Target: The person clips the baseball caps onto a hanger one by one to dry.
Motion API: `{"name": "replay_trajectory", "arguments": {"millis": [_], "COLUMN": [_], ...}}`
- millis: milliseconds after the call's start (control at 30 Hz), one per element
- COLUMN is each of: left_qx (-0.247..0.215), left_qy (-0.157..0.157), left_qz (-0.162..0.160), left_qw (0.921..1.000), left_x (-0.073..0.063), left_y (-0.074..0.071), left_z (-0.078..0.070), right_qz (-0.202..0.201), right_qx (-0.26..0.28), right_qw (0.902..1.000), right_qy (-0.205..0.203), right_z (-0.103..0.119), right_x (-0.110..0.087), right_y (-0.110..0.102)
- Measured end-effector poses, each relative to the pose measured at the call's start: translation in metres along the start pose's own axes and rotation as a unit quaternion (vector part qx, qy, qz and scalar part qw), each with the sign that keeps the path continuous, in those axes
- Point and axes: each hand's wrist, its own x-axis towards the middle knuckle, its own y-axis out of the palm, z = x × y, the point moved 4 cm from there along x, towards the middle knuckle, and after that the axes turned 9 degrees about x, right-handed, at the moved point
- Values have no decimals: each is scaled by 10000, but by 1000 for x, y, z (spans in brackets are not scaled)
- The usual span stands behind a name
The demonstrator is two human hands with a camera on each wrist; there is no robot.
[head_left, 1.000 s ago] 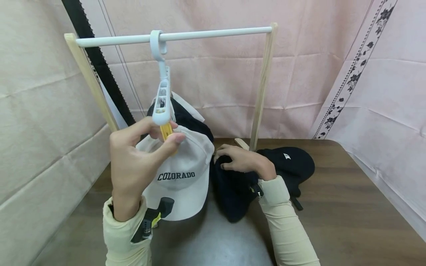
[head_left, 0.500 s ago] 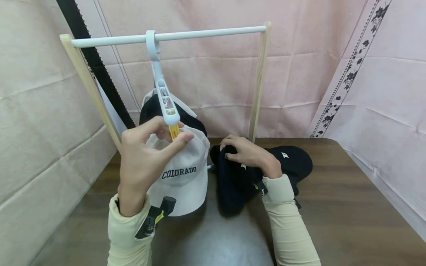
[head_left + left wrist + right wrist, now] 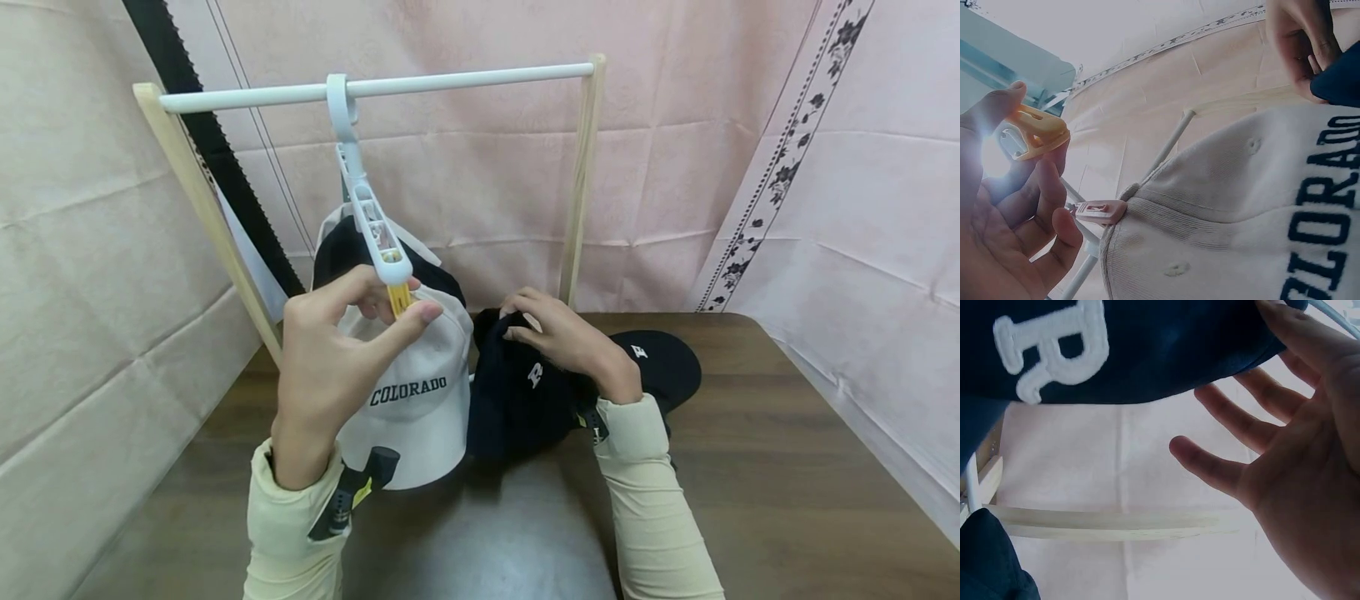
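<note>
the step in hand looks like bringing the dark cap with the white r (image 3: 504, 408) to the yellow clip (image 3: 400, 298) at the lower end of the light-blue hanger (image 3: 375, 225), which hooks over the rod (image 3: 465, 82). the two are apart — cap to the right, beside the white cap (image 3: 416, 437), which a pink clip (image 3: 1100, 212) grips. the next move seems to call for lifting the dark cap's edge up into the yellow clip, then easing the pinch so it bites; i cannot tell whether its mouth is parted.

the left hand (image 3: 322, 367) is raised in front of the white cap, thumb and forefinger clamped on the yellow clip, other fingers curled in. the right hand (image 3: 566, 337) reaches down from the right, thumb and forefinger pinching the dark cap's edge — its other fingers spread, clear of the cloth.
</note>
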Motion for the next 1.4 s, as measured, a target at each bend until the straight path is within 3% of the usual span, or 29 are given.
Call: {"name": "replay_trajectory", "arguments": {"millis": [267, 567, 1100, 1233, 1400], "left_qx": [-124, -94, -121, -145, -135], "left_qy": [-100, -65, 146, 164, 200], "left_qz": [188, 544, 491, 449, 476], "left_qw": [9997, 9985, 9986, 9988, 9986], "left_x": [1, 4, 7, 6, 7], "left_y": [6, 17, 21, 19, 19], "left_z": [4, 7, 11, 12, 13], "right_qz": [-57, -531, -845, -1091, -1768], "right_qx": [-197, -335, -445, -307, -129], "right_qw": [9998, 9974, 9931, 9889, 9746], "right_qy": [48, -367, -673, -965, -1369], "right_z": [3, 10, 24, 29, 35], "right_x": [-5, -5, -7, -10, -13], "right_y": [-4, -10, -15, -19, -28]}}
